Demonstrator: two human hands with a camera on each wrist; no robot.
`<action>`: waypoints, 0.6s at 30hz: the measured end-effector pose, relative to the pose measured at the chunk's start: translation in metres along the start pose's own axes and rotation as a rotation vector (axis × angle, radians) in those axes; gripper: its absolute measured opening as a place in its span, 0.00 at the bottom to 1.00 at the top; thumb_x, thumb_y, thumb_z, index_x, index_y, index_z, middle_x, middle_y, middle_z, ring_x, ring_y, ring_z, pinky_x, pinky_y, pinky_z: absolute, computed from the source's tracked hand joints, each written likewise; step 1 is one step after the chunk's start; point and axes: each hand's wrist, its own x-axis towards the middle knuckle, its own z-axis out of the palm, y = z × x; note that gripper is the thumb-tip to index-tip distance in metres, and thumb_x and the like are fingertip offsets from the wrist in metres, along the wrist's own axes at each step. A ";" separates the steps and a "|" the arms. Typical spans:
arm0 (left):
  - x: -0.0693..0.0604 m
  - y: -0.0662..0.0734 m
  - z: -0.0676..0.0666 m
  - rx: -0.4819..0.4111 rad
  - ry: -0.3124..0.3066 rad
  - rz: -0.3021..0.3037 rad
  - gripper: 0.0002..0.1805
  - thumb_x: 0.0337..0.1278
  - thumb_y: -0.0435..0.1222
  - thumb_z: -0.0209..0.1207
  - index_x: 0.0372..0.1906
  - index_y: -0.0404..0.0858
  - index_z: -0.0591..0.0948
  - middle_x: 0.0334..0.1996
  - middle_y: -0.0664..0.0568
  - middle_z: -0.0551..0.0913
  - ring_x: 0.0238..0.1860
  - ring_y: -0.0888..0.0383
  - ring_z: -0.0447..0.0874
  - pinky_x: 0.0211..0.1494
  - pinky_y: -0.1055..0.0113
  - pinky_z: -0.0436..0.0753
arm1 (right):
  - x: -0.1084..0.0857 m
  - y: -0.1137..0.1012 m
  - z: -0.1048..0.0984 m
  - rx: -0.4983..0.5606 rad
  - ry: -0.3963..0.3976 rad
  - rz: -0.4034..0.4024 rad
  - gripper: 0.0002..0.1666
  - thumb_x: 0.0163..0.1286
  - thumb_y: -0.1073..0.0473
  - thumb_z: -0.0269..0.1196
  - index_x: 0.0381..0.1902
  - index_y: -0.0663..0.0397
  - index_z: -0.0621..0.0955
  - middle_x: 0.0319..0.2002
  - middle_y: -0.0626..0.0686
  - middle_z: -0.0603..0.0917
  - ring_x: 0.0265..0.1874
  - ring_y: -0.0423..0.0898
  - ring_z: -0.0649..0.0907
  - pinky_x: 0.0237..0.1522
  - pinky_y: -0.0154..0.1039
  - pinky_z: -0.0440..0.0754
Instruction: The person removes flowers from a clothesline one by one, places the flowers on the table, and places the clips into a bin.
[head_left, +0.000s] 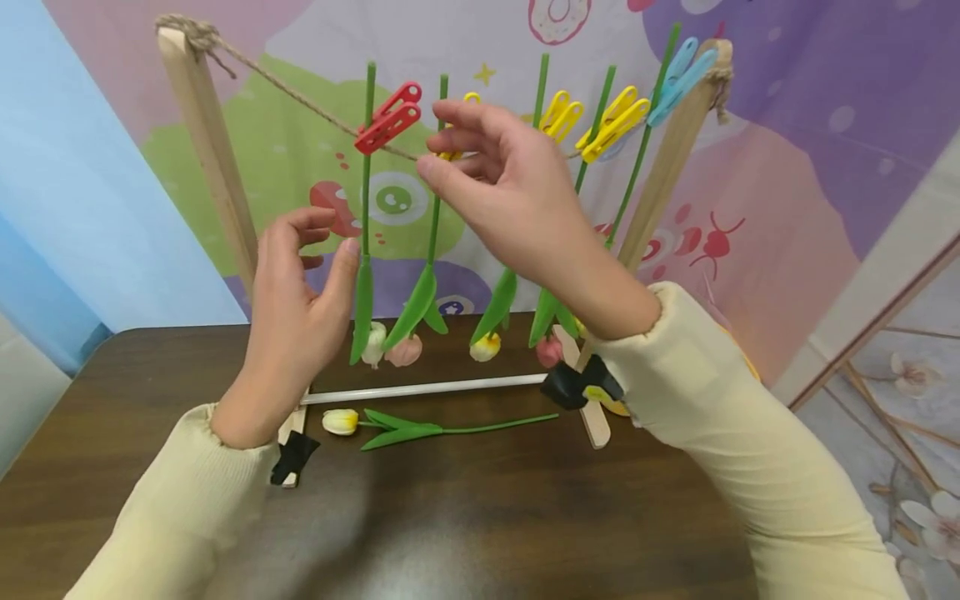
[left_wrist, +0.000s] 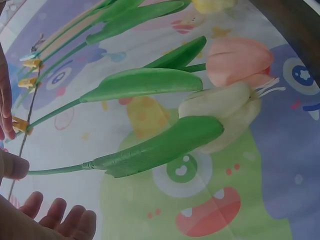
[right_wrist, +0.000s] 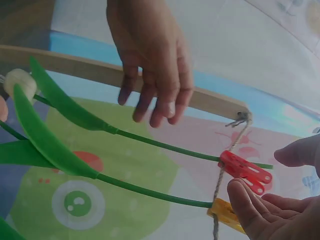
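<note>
Artificial tulips hang upside down from a twine line, each stem clipped by a plastic clothespin. The leftmost is a white tulip under a red clothespin; beside it hangs a pink tulip under a yellow clothespin. My left hand is held just left of the white tulip's stem, fingers relaxed and holding nothing. Up by the red and yellow clothespins is my right hand, thumb and fingers apart around no object. It partly hides the yellow clothespin in the head view.
Two wooden posts hold the twine, joined low down by a white rod. A loose white-yellow tulip lies on the dark wooden table. More tulips hang at right on yellow clothespins and a blue clothespin. A patterned cloth stands behind.
</note>
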 end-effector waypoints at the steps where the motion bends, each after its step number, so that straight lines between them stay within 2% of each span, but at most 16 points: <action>1: 0.002 0.000 0.001 -0.008 -0.005 -0.004 0.20 0.64 0.35 0.51 0.57 0.28 0.67 0.52 0.40 0.71 0.56 0.50 0.71 0.54 0.57 0.69 | 0.001 0.000 0.000 -0.005 -0.006 0.006 0.27 0.65 0.58 0.60 0.62 0.54 0.71 0.51 0.51 0.81 0.45 0.40 0.82 0.50 0.33 0.78; 9: 0.020 0.002 0.001 -0.033 -0.109 -0.025 0.23 0.68 0.40 0.48 0.64 0.37 0.66 0.57 0.43 0.74 0.56 0.50 0.73 0.57 0.54 0.71 | 0.012 -0.004 0.003 -0.076 -0.006 0.077 0.31 0.66 0.54 0.59 0.66 0.49 0.66 0.54 0.49 0.79 0.47 0.37 0.81 0.49 0.32 0.77; 11: 0.024 0.003 0.001 -0.037 -0.134 -0.030 0.23 0.68 0.40 0.47 0.65 0.38 0.66 0.57 0.43 0.75 0.56 0.51 0.74 0.58 0.55 0.72 | 0.023 0.008 0.003 -0.081 -0.019 0.090 0.34 0.64 0.51 0.61 0.68 0.43 0.64 0.55 0.46 0.79 0.47 0.36 0.81 0.50 0.34 0.77; 15: 0.030 0.004 0.002 -0.045 -0.167 -0.017 0.22 0.69 0.40 0.46 0.64 0.37 0.67 0.55 0.43 0.77 0.54 0.52 0.76 0.57 0.56 0.73 | 0.062 0.059 0.003 -0.041 -0.083 0.065 0.43 0.55 0.39 0.67 0.66 0.26 0.60 0.56 0.40 0.77 0.47 0.33 0.81 0.48 0.35 0.78; 17: 0.032 0.004 0.004 -0.050 -0.171 -0.011 0.21 0.70 0.40 0.46 0.63 0.37 0.69 0.53 0.43 0.78 0.52 0.53 0.77 0.57 0.58 0.73 | 0.076 0.075 0.004 -0.018 -0.105 0.041 0.45 0.52 0.36 0.68 0.64 0.22 0.60 0.55 0.38 0.77 0.47 0.33 0.81 0.48 0.35 0.79; 18: 0.032 0.004 0.005 -0.053 -0.171 -0.007 0.21 0.70 0.39 0.46 0.62 0.36 0.69 0.52 0.44 0.79 0.52 0.54 0.77 0.56 0.60 0.73 | 0.078 0.077 0.005 -0.011 -0.110 0.039 0.44 0.52 0.36 0.68 0.64 0.22 0.60 0.55 0.38 0.77 0.48 0.33 0.81 0.48 0.35 0.79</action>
